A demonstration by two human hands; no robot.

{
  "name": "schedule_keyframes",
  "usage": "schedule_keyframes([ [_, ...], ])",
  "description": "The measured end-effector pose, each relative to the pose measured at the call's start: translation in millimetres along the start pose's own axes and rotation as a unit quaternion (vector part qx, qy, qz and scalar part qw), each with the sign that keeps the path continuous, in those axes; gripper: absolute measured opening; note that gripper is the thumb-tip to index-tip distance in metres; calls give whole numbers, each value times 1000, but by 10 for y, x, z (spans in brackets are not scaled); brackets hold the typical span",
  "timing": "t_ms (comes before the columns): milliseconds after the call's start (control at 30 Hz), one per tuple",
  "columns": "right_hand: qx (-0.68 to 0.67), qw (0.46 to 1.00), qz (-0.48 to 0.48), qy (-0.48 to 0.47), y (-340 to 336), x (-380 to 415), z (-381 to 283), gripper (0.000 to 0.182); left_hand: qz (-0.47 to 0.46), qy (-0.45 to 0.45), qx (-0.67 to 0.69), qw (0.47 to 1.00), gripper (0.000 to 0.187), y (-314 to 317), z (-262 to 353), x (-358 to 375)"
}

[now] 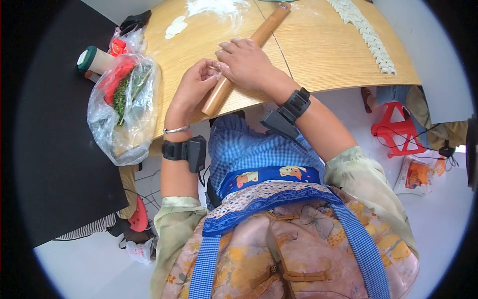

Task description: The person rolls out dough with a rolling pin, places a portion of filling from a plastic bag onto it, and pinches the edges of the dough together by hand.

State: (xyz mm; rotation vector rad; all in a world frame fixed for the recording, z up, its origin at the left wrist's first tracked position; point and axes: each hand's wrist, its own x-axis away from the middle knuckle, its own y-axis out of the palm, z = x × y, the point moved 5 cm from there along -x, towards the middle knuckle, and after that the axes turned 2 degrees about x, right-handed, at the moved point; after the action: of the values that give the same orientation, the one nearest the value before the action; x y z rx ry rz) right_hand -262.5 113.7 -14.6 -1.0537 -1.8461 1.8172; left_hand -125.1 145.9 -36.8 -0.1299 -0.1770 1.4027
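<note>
Over roller [269, 27], right hand [245, 64] seemingly flat

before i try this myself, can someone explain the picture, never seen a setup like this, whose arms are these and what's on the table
There's no robot here: these are a person's own bare hands. The single picture comes from a camera worn on that person's head, looking forward and down, so their blue checked apron fills the lower middle. Black devices are strapped around both forearms.

The right hand lies over a wooden rolling pin. The left hand is curled close beside it; whether its fingers grip anything isn't clear.

On the wooden table are flat pale rounds, white powder and a long row of folded pale pieces. A clear plastic bag with greens is at the left edge.
</note>
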Motion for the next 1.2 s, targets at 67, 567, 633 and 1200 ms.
schedule_keyframes([
  [67, -3, 998, 66, 1, -16, 108, 33, 42, -12, 4, -55, 998, 24, -15, -10, 8],
  [567, 8, 991, 133, 1, -85, 716, 143, 52, 63, 26, -124, 990, 20, 36, 20, 58],
  [633, 9, 992, 128, -3, -53, 552, 106, 52, 57, 16, -124, 991, 21, 38, 65, 69],
  [1200, 5, 995, 97, 6, -20, 567, 125, 51, 88, -1, -238, 967, 17, 79, 66, -9],
])
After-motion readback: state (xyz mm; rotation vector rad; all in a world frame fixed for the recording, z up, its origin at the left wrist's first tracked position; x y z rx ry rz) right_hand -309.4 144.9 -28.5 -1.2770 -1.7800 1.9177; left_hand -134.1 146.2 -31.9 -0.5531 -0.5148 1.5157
